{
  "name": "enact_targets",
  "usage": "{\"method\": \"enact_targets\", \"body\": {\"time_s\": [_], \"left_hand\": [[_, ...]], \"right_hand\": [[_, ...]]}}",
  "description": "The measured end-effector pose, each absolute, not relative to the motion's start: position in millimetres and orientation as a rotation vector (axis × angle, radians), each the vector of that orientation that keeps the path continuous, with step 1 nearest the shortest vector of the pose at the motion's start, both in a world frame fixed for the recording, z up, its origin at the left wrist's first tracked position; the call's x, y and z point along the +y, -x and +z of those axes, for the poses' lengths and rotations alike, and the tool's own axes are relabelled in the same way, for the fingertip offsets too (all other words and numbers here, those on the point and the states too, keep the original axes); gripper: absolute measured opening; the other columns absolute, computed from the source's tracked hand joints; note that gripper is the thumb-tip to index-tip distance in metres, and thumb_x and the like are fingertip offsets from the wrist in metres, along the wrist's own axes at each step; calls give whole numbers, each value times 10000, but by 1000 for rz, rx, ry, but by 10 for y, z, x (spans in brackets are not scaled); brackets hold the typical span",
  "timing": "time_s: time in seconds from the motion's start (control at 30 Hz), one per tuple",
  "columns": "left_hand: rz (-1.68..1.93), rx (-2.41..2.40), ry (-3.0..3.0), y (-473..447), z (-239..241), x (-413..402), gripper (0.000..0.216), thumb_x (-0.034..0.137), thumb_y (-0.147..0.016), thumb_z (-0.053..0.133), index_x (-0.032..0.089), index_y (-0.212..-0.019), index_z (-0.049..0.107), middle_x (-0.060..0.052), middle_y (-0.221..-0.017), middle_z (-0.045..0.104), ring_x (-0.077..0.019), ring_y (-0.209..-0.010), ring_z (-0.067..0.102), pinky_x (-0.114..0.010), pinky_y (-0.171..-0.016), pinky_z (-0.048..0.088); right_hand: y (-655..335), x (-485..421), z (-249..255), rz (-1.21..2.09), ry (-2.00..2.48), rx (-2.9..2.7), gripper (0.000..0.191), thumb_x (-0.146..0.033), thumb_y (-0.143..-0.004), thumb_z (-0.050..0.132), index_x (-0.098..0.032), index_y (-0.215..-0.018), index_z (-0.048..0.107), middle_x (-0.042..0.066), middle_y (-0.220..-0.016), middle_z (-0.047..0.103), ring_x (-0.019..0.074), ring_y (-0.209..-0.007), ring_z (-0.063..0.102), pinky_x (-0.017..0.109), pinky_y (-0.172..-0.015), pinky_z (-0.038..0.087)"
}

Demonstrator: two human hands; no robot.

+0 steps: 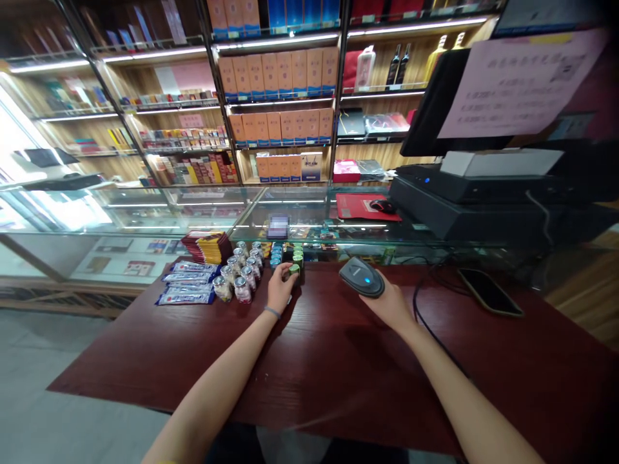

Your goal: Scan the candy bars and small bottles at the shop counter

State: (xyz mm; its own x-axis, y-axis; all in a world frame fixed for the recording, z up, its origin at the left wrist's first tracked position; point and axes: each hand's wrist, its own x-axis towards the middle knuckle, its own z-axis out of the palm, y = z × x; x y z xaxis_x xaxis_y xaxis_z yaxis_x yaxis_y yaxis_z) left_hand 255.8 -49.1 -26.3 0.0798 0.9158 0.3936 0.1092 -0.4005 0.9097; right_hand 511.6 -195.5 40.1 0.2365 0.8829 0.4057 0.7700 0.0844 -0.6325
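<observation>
My left hand (280,288) reaches to the front of a short row of small green-topped containers (298,256), its fingers closed around the nearest green-topped container (294,268). Just left of that row stand small blue-topped containers (276,254). Farther left are several small jars with silvery lids (243,289), set in rows. My right hand (389,305) grips a dark handheld barcode scanner (362,277) above the table, a blue light glowing on its top. The scanner's handle is mostly hidden by the hand.
Blue-and-white packets (186,294) and stacked maroon and yellow packs (207,247) lie at the table's left. A black cable (425,322) runs beside my right arm, near a phone (491,291). Behind the table (333,361) stand a glass counter (309,203) and a dark monitor (435,103).
</observation>
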Motion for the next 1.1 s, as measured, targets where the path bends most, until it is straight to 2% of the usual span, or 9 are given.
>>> {"method": "enact_targets", "body": {"time_s": [0.23, 0.47, 0.73, 0.97, 1.1], "left_hand": [[1474, 1173, -1870, -2572, -230, -493, 312, 199, -811, 683, 192, -1124, 681, -68, -993, 671, -202, -942, 634, -363, -885, 518], [1470, 1228, -1972, -2624, -226, -488, 342, 180, -856, 635, 213, -1197, 646, -81, -1120, 673, -222, -1051, 623, -389, -956, 504], [1473, 1219, -1977, -2644, -238, -469, 437, 145, -851, 618, 204, -1283, 585, -101, -1175, 655, -233, -1093, 615, -423, -1002, 495], [1639, 1133, -2081, -2592, -117, -676, 436, 261, -898, 618, 230, -1323, 529, -113, -1274, 584, -246, -1226, 546, -448, -1068, 455], [1711, 991, -2125, -2794, -2, -823, 398, 315, -895, 643, 226, -1271, 549, -111, -1203, 593, -247, -1159, 568, -437, -1021, 483]], "right_hand": [[-5104, -1954, 390, 199, 1708, -1557, 336, -317, -754, 660, -278, -1080, 586, 55, -933, 771, 311, -936, 731, 342, -748, 536], [-5098, -1954, 389, 230, 1717, -1568, 323, -328, -761, 655, -278, -1067, 568, 57, -932, 769, 318, -936, 730, 338, -745, 520], [-5109, -1942, 381, 201, 1720, -1580, 355, -315, -760, 653, -266, -1101, 569, 58, -945, 768, 305, -937, 733, 331, -751, 531], [-5288, -1911, 367, 127, 1728, -1465, 400, -332, -751, 664, -252, -1141, 615, 75, -957, 774, 304, -947, 730, 359, -766, 551], [-5538, -1905, 433, 77, 1711, -1337, 467, -349, -758, 664, -213, -1202, 612, 107, -996, 768, 300, -977, 722, 373, -807, 549]]}}
